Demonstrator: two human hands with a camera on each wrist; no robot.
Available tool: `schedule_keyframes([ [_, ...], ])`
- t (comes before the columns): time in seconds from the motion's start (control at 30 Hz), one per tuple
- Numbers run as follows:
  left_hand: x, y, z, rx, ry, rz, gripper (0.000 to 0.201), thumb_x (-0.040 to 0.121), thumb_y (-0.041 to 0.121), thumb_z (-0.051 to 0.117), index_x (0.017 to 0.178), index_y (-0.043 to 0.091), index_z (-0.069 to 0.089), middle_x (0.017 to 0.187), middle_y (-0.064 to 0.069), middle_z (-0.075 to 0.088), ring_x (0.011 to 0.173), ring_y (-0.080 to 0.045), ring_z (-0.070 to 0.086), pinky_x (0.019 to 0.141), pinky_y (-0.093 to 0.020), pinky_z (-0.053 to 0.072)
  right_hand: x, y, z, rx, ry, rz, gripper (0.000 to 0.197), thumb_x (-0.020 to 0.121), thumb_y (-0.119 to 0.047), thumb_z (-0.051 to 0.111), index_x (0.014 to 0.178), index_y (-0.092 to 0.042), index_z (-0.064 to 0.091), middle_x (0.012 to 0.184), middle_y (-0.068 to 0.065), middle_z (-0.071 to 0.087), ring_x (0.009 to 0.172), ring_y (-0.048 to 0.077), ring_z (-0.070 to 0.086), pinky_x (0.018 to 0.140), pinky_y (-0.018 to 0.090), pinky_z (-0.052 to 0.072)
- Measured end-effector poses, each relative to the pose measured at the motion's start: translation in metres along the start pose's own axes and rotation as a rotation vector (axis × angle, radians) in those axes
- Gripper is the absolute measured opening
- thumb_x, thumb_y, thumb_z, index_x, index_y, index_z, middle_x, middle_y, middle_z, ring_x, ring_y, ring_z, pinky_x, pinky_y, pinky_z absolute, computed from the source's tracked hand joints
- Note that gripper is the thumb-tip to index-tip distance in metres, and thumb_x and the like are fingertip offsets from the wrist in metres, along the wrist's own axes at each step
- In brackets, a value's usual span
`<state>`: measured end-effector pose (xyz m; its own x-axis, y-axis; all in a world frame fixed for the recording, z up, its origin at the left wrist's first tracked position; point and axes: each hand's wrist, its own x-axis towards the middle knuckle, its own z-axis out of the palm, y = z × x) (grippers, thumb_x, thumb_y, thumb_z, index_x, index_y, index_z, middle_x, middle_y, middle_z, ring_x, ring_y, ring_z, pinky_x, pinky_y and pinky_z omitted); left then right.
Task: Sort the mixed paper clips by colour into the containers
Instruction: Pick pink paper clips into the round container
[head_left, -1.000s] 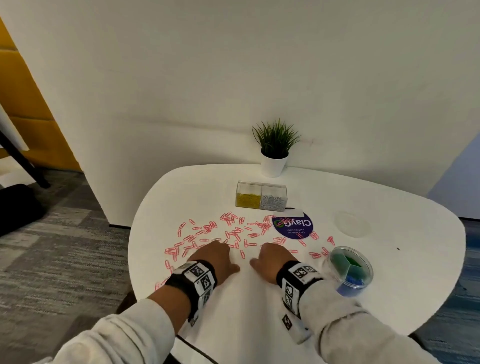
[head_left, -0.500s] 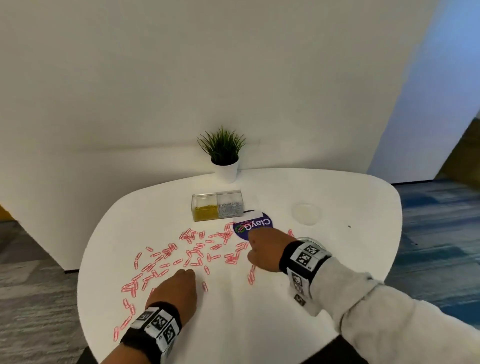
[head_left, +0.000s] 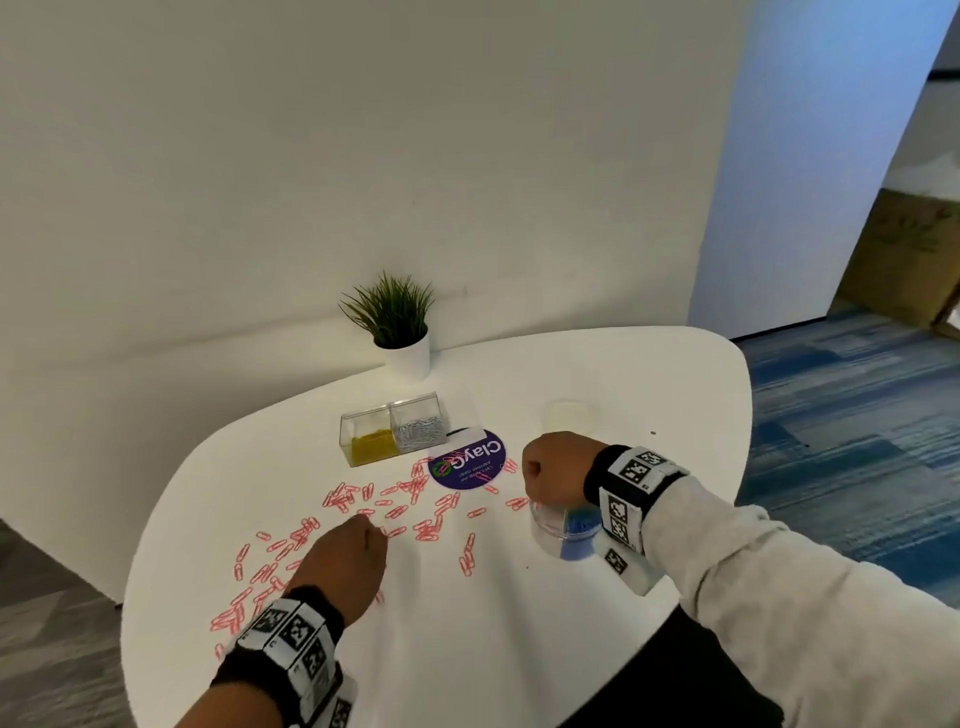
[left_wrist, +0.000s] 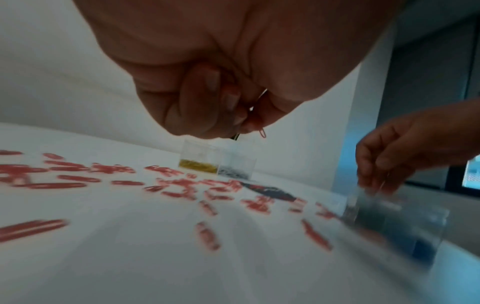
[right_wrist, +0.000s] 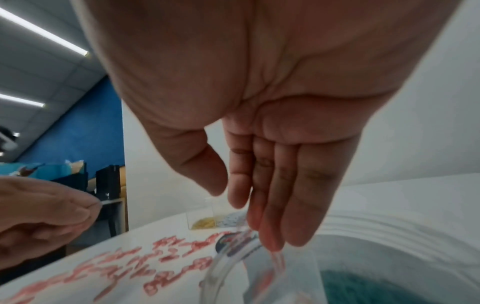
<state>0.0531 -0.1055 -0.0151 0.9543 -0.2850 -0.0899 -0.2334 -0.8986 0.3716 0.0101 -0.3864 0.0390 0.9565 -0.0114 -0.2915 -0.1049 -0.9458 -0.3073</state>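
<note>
Head view: a clear two-part box (head_left: 393, 434) holds yellow and silver clips; the round clear tub (head_left: 563, 532) holds blue and green. Right hand (head_left: 558, 470) hangs loose-fingered above it. Left hand (head_left: 343, 569) pinches pink paper clips (left_wrist: 262, 131); others (head_left: 395, 512) litter the smooth white table (head_left: 519, 623).

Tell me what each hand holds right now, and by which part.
The left hand pinches pink paper clips by their upper ends; one dangles below. The right hand holds nothing, its straight fingers over the round container.
</note>
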Motion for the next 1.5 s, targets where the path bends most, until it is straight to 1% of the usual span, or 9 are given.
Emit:
schedule_keyframes([
  [0.2, 0.007, 0.060, -0.001, -0.210, -0.122, 0.096, 0.035, 0.100, 0.029, 0.041, 0.075, 0.010, 0.055, 0.074, -0.005, 0.058, 0.073, -0.024, 0.056, 0.069, -0.033, 0.046, 0.002, 0.040, -0.013, 0.166, 0.074, 0.040, 0.024, 0.086, -0.020, 0.062, 0.109, -0.019, 0.066, 0.115, -0.004, 0.064, 0.107, 0.018, 0.060, 0.091, 0.031, 0.052],
  [0.37, 0.018, 0.116, 0.010, -0.161, -0.197, 0.234, 0.024, 0.099, 0.024, 0.045, 0.087, 0.020, 0.065, 0.092, 0.008, 0.062, 0.086, -0.009, 0.057, 0.067, -0.020, 0.040, 0.001, 0.059, 0.003, 0.125, -0.192, 0.092, 0.089, 0.063, -0.047, 0.087, 0.139, -0.031, 0.042, 0.137, -0.005, 0.052, 0.118, 0.019, 0.052, 0.099, 0.036, 0.049],
  [0.5, 0.025, 0.153, 0.022, -0.054, -0.236, 0.295, 0.022, 0.094, 0.018, 0.046, 0.085, 0.019, 0.067, 0.091, 0.005, 0.067, 0.087, -0.016, 0.063, 0.069, -0.026, 0.046, 0.004, 0.041, 0.012, 0.166, -0.294, 0.044, 0.116, 0.057, -0.045, 0.092, 0.150, -0.037, 0.023, 0.148, -0.006, 0.044, 0.130, 0.022, 0.048, 0.100, 0.037, 0.047],
  [0.73, 0.008, 0.159, 0.041, 0.186, -0.267, 0.353, 0.030, 0.091, 0.018, 0.053, 0.120, 0.022, 0.061, 0.116, 0.000, 0.066, 0.105, -0.020, 0.062, 0.086, -0.029, 0.050, 0.002, 0.021, 0.018, 0.058, -0.384, -0.062, 0.068, 0.071, -0.039, 0.087, 0.130, -0.023, 0.059, 0.125, -0.004, 0.064, 0.110, 0.018, 0.061, 0.094, 0.031, 0.049],
  [0.9, -0.001, 0.136, 0.027, 0.109, -0.267, 0.423, 0.025, 0.091, 0.017, 0.053, 0.110, 0.031, 0.061, 0.108, 0.008, 0.066, 0.098, -0.013, 0.061, 0.083, -0.027, 0.051, 0.000, 0.030, 0.013, 0.190, -0.442, 0.040, 0.085, 0.063, -0.058, 0.085, 0.133, -0.024, 0.052, 0.117, -0.005, 0.063, 0.092, 0.019, 0.072, 0.087, 0.035, 0.057],
  [1.0, -0.007, 0.105, 0.012, -0.030, -0.166, 0.403, 0.028, 0.091, 0.011, 0.049, 0.094, 0.036, 0.061, 0.091, 0.018, 0.066, 0.086, -0.002, 0.061, 0.078, -0.023, 0.051, 0.009, 0.050, 0.011, 0.336, -0.319, 0.132, 0.069, 0.077, -0.063, 0.072, 0.124, -0.015, 0.055, 0.116, 0.005, 0.064, 0.093, 0.024, 0.071, 0.082, 0.037, 0.059],
  [1.1, -0.013, 0.050, -0.010, -0.055, -0.079, 0.295, 0.026, 0.091, 0.012, 0.052, 0.090, 0.036, 0.061, 0.086, 0.020, 0.066, 0.083, 0.002, 0.062, 0.078, -0.019, 0.049, 0.029, 0.070, 0.017, 0.237, -0.043, 0.176, 0.041, 0.092, -0.035, 0.062, 0.128, -0.016, 0.055, 0.129, 0.007, 0.059, 0.109, 0.024, 0.062, 0.093, 0.034, 0.053],
  [1.3, -0.031, -0.095, -0.052, 0.326, -0.213, -0.097, 0.010, 0.090, 0.032, 0.057, 0.098, 0.039, 0.058, 0.100, 0.019, 0.061, 0.097, -0.005, 0.058, 0.081, -0.019, 0.044, 0.061, 0.069, 0.048, -0.100, 0.004, 0.076, 0.060, 0.095, -0.018, 0.047, 0.152, -0.029, 0.030, 0.156, -0.002, 0.031, 0.141, 0.024, 0.034, 0.116, 0.036, 0.031],
  [1.5, -0.060, -0.163, -0.057, 0.332, -0.285, -0.311, 0.029, 0.081, 0.049, 0.066, 0.106, 0.036, 0.060, 0.110, 0.013, 0.064, 0.094, -0.004, 0.058, 0.084, -0.021, 0.049, 0.076, 0.079, 0.060, -0.236, 0.109, 0.039, 0.032, 0.098, -0.026, 0.046, 0.125, -0.023, 0.062, 0.131, 0.002, 0.055, 0.118, 0.021, 0.054, 0.096, 0.029, 0.044],
])
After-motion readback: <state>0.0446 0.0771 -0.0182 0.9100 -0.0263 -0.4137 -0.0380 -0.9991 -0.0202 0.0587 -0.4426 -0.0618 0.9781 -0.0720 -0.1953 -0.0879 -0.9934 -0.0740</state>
